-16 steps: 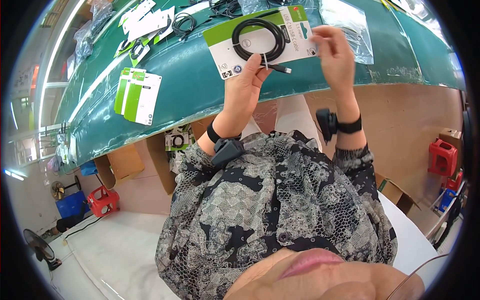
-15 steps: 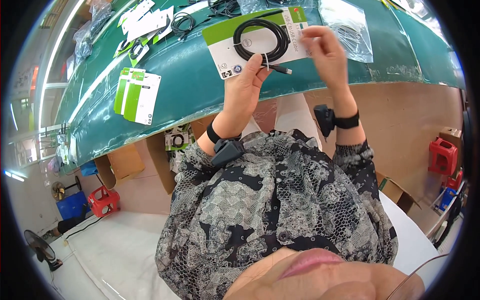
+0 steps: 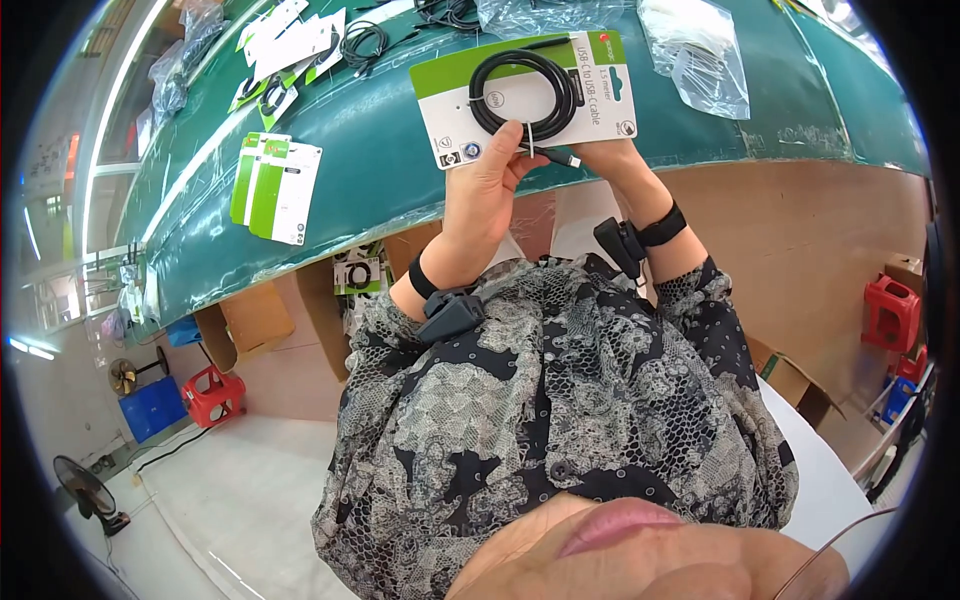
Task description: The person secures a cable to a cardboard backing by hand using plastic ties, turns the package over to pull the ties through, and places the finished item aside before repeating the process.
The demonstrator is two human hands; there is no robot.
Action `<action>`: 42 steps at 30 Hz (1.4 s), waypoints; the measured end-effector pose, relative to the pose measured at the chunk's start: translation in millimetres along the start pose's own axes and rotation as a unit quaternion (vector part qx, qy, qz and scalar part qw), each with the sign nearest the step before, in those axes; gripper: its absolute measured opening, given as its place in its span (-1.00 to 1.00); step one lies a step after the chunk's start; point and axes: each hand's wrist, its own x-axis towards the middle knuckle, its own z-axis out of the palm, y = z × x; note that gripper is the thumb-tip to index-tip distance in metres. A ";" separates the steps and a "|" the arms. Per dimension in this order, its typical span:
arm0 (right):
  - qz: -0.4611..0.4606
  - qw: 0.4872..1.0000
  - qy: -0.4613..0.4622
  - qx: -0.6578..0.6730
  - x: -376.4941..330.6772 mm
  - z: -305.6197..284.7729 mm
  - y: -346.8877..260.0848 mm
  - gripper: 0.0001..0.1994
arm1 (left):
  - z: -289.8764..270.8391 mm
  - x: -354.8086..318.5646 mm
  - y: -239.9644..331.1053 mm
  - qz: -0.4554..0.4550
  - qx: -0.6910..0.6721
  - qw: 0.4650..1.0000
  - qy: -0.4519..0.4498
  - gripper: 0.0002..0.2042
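Note:
A green and white cable card [image 3: 440,112] is held up over the near edge of the table, its printed face toward me. On it lies a coiled black cable [image 3: 572,95], bound with white ties; one plug sticks out below the coil. My left hand [image 3: 487,175] grips the card's lower edge, thumb on the front by the lower tie. My right hand [image 3: 610,160] reaches up behind the card's lower right part; its fingers are hidden there. Both wrists wear black straps with small dark devices.
A small stack of green and white cards [image 3: 283,190] lies to the left on the green table [image 3: 385,165]. Farther back are more carded cables, loose black cables [image 3: 364,45] and a clear plastic bag [image 3: 700,60] of pale strips. Cardboard boxes [image 3: 258,322] stand below.
My right hand has moved from the card's right end, down and left, to behind the card. The left hand keeps its hold, and the card sits slightly lower.

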 end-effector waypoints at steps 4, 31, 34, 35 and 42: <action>-0.052 0.997 -0.008 -0.062 -2.4 -1.5 2.3 -0.64 | -1.5 0.8 -2.9 -0.008 0.009 1.000 0.011 -0.72; -0.231 0.940 0.101 -0.229 -5.5 14.6 19.1 -0.77 | 4.5 0.9 -0.5 0.006 -0.040 0.999 0.009 -0.70; -0.232 0.937 0.115 -0.234 -4.8 18.2 33.8 -0.66 | 7.6 1.8 0.9 -0.037 -0.125 0.991 0.009 -0.69; -0.232 0.937 0.115 -0.233 -6.6 19.6 34.3 -0.66 | 6.5 2.1 -0.3 -0.036 -0.124 0.992 0.010 -0.69; 0.145 0.944 0.035 0.296 -16.6 19.4 -12.9 -0.78 | -26.3 17.9 -22.0 0.025 -0.108 0.994 0.018 -0.68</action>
